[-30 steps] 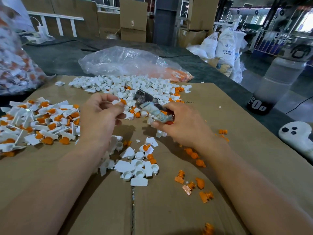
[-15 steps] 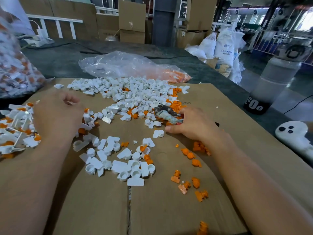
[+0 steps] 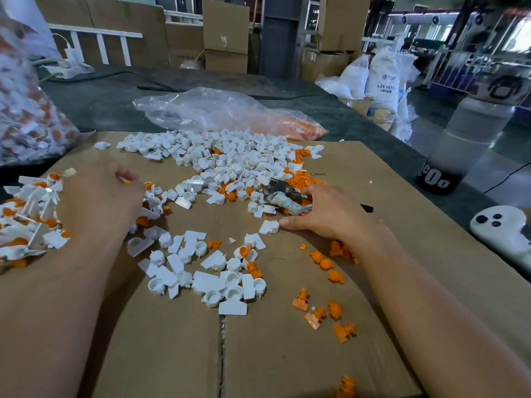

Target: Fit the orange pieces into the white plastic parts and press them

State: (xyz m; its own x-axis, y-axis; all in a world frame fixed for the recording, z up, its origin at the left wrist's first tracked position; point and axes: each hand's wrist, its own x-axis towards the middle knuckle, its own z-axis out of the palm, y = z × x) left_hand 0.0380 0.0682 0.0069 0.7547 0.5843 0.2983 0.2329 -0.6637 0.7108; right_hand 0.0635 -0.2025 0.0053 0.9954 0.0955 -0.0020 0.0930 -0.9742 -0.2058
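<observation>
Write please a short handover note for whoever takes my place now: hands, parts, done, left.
Left hand: over the finished pile, fingers curled; unclear whether it holds anything.
Right hand: holds the tool, thumb by a white part.
Done: that pile at left.
Left: many white parts and orange pieces lie loose on the cardboard.

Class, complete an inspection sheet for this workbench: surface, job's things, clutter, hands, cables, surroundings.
Surface: cardboard sheet over a dark table.
Job's things: white plastic parts heaped centre; orange pieces scattered right; assembled pieces piled left.
Clutter: clear plastic bag, bottle, white controller.
Hands: left hand over the assembled pieces, grip unclear; right hand holds a metal tool.
Cables: black cable across the table behind the bag.
Surroundings: cardboard boxes, white sacks.
</observation>
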